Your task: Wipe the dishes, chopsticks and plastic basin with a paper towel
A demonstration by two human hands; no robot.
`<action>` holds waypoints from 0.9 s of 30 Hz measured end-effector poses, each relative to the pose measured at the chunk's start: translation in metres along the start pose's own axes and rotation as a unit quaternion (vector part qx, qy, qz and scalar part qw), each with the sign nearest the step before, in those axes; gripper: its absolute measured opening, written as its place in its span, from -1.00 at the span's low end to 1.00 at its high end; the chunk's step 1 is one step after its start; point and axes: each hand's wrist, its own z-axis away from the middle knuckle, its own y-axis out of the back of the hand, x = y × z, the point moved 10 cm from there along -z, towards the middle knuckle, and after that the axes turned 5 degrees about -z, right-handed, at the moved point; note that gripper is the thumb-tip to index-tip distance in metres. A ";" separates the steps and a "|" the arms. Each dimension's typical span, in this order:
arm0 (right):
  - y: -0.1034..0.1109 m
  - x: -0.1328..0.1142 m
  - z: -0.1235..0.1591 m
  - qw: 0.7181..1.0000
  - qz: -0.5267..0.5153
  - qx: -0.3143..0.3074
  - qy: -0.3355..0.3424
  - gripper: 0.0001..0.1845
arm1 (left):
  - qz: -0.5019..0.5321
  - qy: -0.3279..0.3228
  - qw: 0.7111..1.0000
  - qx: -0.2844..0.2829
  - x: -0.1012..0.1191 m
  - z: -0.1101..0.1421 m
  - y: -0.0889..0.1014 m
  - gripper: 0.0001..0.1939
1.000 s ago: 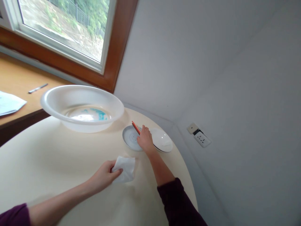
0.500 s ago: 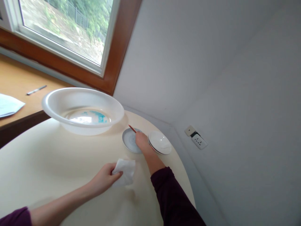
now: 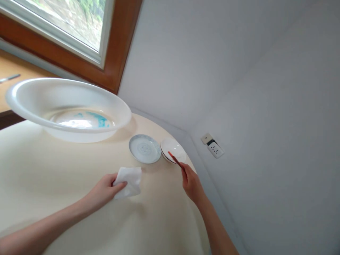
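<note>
In the head view, my left hand [image 3: 107, 187] pinches a folded white tissue [image 3: 130, 180] by its left side, above the table top. My right hand [image 3: 193, 182] is closed around reddish-brown chopsticks [image 3: 175, 159], at the right edge of the table. Their tips point up and to the left, in front of the white bowls [image 3: 172, 146], which are stacked one in another. Beside the bowls, on their left, lies a pale blue-grey patterned plate [image 3: 145, 148]. Whether the chopsticks touch the bowls I cannot tell.
A large translucent white basin [image 3: 69, 95] with a blue mark on its bottom stands at the back left of the round cream table [image 3: 87, 156]. Behind it are a wooden desk [image 3: 29, 67] with a pen [image 3: 10, 78] and a window. A wall socket [image 3: 215, 150] is at the right.
My right hand has moved right, away from the plate to the near side of the bowls, with the chopsticks in it. The left hand keeps the tissue. The view has shifted right and down.
</note>
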 end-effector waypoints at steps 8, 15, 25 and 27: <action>-0.025 0.069 0.061 0.989 0.049 -0.097 -0.103 -0.61 | 0.013 0.012 1.000 0.012 -0.001 -0.001 -0.001 -0.61; -0.056 0.090 0.057 0.976 0.036 -0.152 -0.151 -0.56 | 0.012 0.016 1.000 0.015 0.009 0.004 -0.001 -0.61; -0.053 0.090 0.045 0.979 -0.009 -0.159 -0.128 -0.59 | 0.020 0.002 1.000 0.007 0.002 0.000 -0.002 -0.62; -0.054 0.092 0.045 0.977 -0.003 -0.166 -0.134 -0.57 | 0.024 0.001 1.000 0.009 0.001 0.000 -0.002 -0.63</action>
